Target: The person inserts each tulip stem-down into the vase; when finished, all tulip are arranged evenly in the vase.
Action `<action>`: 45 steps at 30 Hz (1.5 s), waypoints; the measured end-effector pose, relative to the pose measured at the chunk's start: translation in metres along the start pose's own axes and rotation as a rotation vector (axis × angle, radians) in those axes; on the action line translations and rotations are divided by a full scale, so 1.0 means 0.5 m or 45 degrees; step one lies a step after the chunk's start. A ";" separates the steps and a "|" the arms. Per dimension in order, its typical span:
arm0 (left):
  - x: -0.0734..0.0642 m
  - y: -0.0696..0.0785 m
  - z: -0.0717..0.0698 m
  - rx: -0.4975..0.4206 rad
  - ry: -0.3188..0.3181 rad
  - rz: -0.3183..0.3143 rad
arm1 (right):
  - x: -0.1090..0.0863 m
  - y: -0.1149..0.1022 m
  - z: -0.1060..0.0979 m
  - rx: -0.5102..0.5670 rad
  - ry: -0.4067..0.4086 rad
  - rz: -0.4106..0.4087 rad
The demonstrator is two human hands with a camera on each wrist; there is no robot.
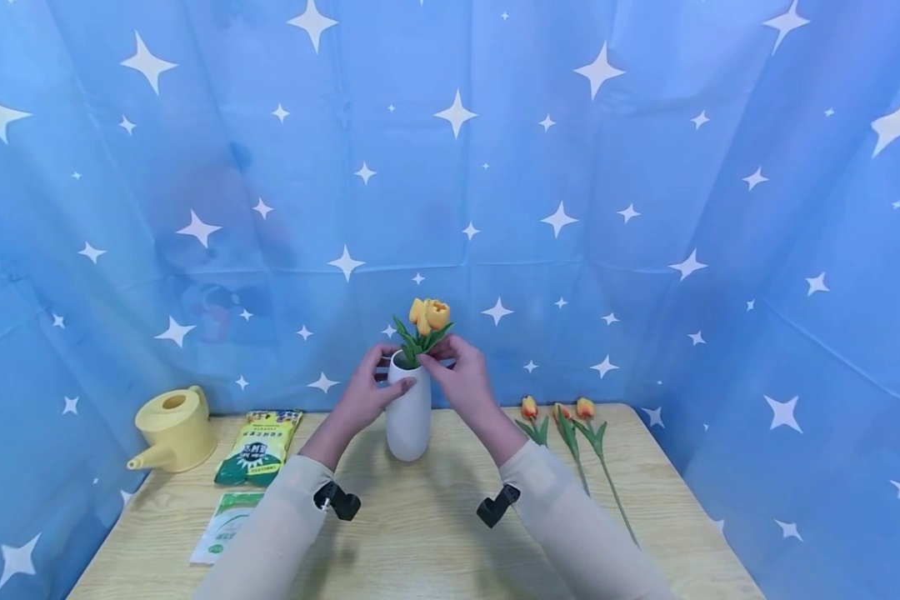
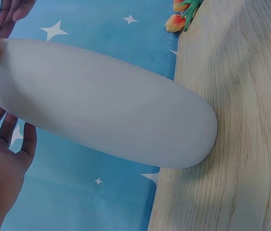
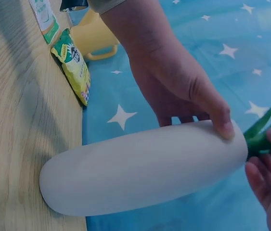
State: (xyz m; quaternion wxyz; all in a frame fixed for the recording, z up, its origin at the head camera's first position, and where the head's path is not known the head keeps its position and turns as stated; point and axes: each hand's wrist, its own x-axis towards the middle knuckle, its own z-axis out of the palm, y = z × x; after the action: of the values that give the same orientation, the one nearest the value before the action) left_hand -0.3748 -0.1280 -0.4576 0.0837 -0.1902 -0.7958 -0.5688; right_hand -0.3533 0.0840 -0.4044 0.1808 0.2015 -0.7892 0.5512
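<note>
A tall white vase (image 1: 408, 417) stands upright on the table near its back edge. My left hand (image 1: 365, 387) grips the vase close below its mouth, thumb on the near side and fingers round the left side. Yellow tulips (image 1: 429, 315) with green leaves rise out of the mouth. At the right of the rim, my right hand (image 1: 461, 375) pinches the green leaves and stems (image 3: 258, 142) between thumb and fingers. The right wrist view shows the left thumb (image 3: 225, 129) pressed on the vase wall just under the rim. The lower stems are hidden inside the vase.
Three orange-yellow tulips (image 1: 585, 407) lie on the right of the wooden table (image 1: 405, 533), partly behind my right sleeve. On the left are a yellow watering can (image 1: 176, 433), a green and yellow bag (image 1: 258, 448) and a white-green packet (image 1: 227, 523). A blue star-patterned curtain (image 1: 457, 192) hangs behind.
</note>
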 end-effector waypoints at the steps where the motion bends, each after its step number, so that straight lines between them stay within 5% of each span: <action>1: 0.000 0.000 0.000 -0.004 0.000 0.000 | -0.001 0.001 0.000 0.009 0.007 -0.001; 14: 0.004 0.002 0.003 0.005 0.002 -0.008 | -0.003 0.006 0.005 0.020 0.046 -0.046; 28: -0.002 0.002 0.000 0.000 0.003 -0.020 | 0.003 0.002 0.010 -0.145 -0.123 0.059; 45: -0.004 0.004 0.002 0.012 0.011 -0.039 | -0.039 0.032 -0.024 0.025 -0.031 0.107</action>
State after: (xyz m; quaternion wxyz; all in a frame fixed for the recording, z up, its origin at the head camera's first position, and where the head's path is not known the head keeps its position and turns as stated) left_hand -0.3720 -0.1271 -0.4570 0.0794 -0.1750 -0.8009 -0.5671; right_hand -0.3443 0.1027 -0.4232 0.1459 0.1765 -0.7936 0.5637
